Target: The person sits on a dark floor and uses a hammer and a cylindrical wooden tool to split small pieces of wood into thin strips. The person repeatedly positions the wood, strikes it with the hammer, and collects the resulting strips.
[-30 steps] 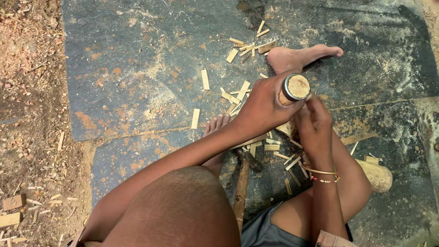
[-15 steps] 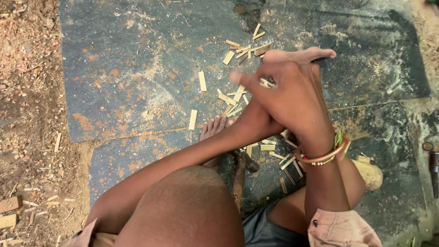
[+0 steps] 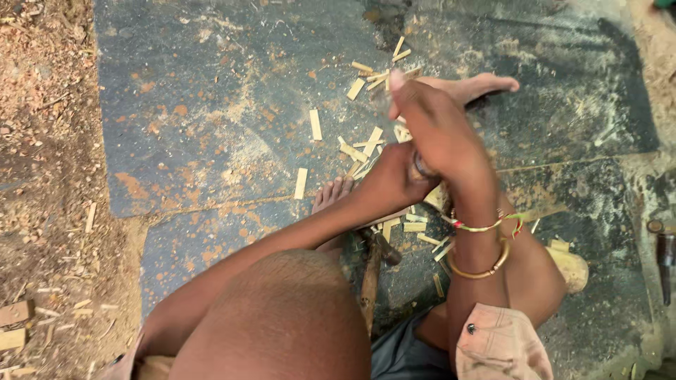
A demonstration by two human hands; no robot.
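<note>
I sit on a dark mat [image 3: 211,105] with my left knee in the foreground. My left hand [image 3: 384,184] reaches in from the lower left and is closed around a short round wooden piece [image 3: 420,167], of which only a sliver shows. My right hand [image 3: 436,127], with bangles and a thread on the wrist, lies over the top of that piece and hides most of it. One right-hand finger points away from me. What the right palm holds is hidden.
Several small pale wood chips [image 3: 315,124] lie scattered on the mat around my hands. My bare foot [image 3: 479,86] rests just beyond them. A wooden-handled tool [image 3: 370,281] lies under my arms, a pale wooden block [image 3: 572,269] by my right leg, and a metal tool [image 3: 665,257] at the right edge. Dirt and sawdust [image 3: 42,176] lie at the left.
A second ago the round piece's end showed clearly in my left hand, with the right hand below it. My right hand has since come up over the piece and covers it.
</note>
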